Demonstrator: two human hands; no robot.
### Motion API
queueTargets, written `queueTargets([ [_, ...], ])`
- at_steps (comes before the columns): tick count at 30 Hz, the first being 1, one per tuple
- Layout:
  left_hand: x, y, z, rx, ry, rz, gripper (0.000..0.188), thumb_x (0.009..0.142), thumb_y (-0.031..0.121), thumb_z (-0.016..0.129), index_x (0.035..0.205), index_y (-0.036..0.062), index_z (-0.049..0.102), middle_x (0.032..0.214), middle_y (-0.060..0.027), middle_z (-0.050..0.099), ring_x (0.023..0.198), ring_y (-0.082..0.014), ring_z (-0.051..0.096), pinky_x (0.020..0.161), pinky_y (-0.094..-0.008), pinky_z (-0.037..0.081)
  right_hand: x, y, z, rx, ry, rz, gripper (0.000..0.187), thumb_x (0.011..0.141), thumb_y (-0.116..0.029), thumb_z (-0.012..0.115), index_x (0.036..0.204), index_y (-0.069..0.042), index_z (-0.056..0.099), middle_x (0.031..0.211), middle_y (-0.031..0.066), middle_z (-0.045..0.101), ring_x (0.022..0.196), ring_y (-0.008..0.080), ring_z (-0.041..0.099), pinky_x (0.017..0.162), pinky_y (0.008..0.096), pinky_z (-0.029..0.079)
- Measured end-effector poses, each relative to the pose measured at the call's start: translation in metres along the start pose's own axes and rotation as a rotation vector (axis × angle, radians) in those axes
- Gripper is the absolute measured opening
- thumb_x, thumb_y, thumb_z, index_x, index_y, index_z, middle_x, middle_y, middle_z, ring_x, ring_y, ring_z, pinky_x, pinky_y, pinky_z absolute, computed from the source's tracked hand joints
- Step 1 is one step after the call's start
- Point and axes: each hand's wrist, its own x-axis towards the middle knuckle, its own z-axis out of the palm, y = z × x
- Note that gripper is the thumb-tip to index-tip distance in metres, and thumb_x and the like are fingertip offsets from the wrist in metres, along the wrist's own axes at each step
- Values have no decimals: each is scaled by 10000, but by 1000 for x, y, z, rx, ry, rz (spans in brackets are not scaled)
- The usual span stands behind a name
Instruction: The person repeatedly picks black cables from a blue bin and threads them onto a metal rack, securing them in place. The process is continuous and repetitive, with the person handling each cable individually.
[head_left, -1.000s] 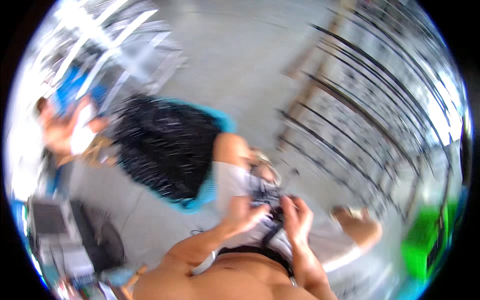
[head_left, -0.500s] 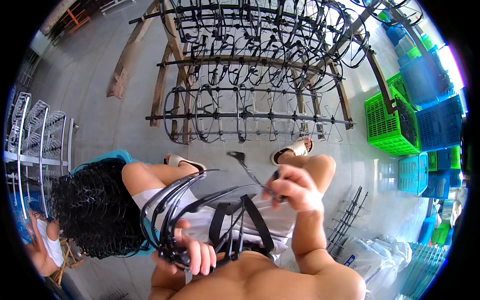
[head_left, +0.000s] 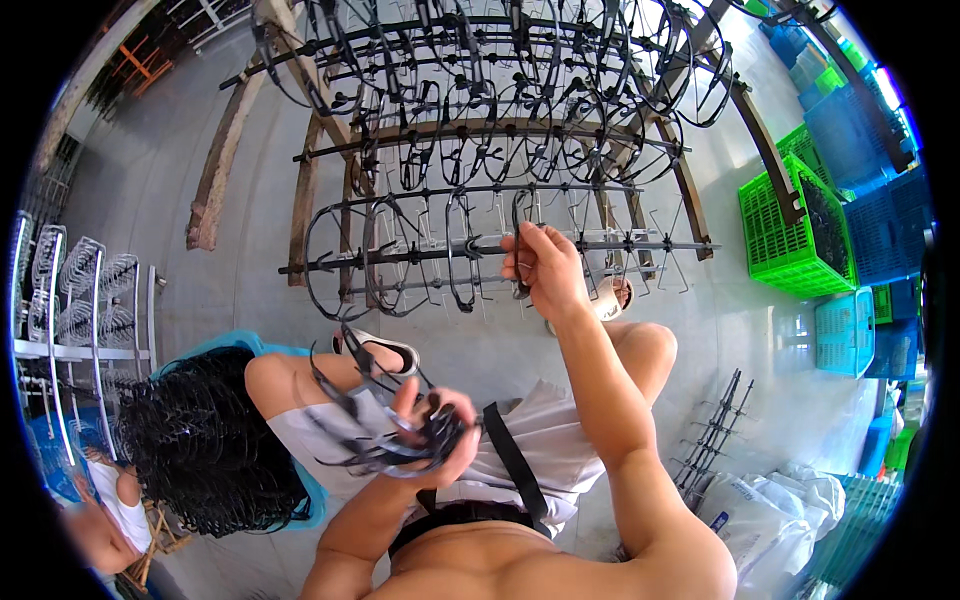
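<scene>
My left hand point(head_left: 448, 435) is closed round a bunch of thin black curved parts point(head_left: 365, 440), shaped like bent hoops with forked ends and partly blurred. It is held low over my lap. My right hand point(head_left: 548, 270) reaches forward to the lowest front bar of a hanging rack point(head_left: 640, 245). Its fingers pinch one black curved part point(head_left: 519, 205), which stands upright against the bar. Just left of it, several like parts, among them a narrow black loop point(head_left: 455, 225), hang on the same bar. Thin wire hooks point(head_left: 655, 272) stick out of the bar to the right.
Beside my left leg, a light-blue tub point(head_left: 318, 490) is heaped with black curved parts point(head_left: 200, 440). Higher bars hold rows of them. Green crates point(head_left: 800, 225), blue crates point(head_left: 885, 245) and white plastic bags point(head_left: 770, 515) stand right. Another person point(head_left: 115, 505) sits far left.
My right hand has moved forward from above my lap to the front bar, carrying a single curved part. My left hand, with its bunch, has shifted slightly up and right.
</scene>
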Motion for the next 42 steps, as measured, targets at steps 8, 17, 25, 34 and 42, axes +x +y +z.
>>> queueTargets([
  [8, 50, -91, 22, 845, 417, 12, 717, 704, 77, 773, 1279, -45, 362, 1065, -216, 523, 896, -314, 543, 766, -374, 451, -1, 3, -2, -86, -13, -30, 222, 919, -216, 557, 877, -16, 470, 818, 125, 619, 609, 149, 577, 555, 277, 503],
  [17, 69, -98, 26, 501, 434, -35, 644, 864, -28, 582, 1373, 20, 190, 947, -98, 559, 820, -126, 514, 689, -234, 443, 2, 4, -2, -40, -20, -48, 198, 926, -195, 549, 867, -20, 479, 820, 121, 622, 627, 150, 575, 558, 282, 492],
  [25, 81, -90, 23, 723, 414, -34, 594, 880, -28, 559, 1363, 4, 216, 920, -78, 563, 805, -119, 544, 719, -228, 448, -13, -5, -19, -244, -42, -43, 255, 916, -216, 570, 803, 14, 562, 806, 127, 658, 662, 134, 601, 589, 257, 490],
  [34, 82, -92, 21, 528, 385, -43, 616, 873, -43, 555, 1364, -16, 184, 923, -71, 560, 794, -106, 541, 740, -220, 445, -27, -12, -24, -375, -39, 37, 267, 878, -221, 606, 825, 41, 597, 825, 133, 665, 750, 179, 659, 668, 277, 533],
  [42, 86, -90, 28, 488, 453, -37, 595, 873, -50, 552, 1358, -17, 210, 917, -73, 564, 794, -118, 546, 753, -231, 453, -26, -12, -22, -342, -48, 72, 271, 878, -228, 604, 832, 39, 603, 818, 133, 665, 747, 186, 665, 660, 278, 536],
])
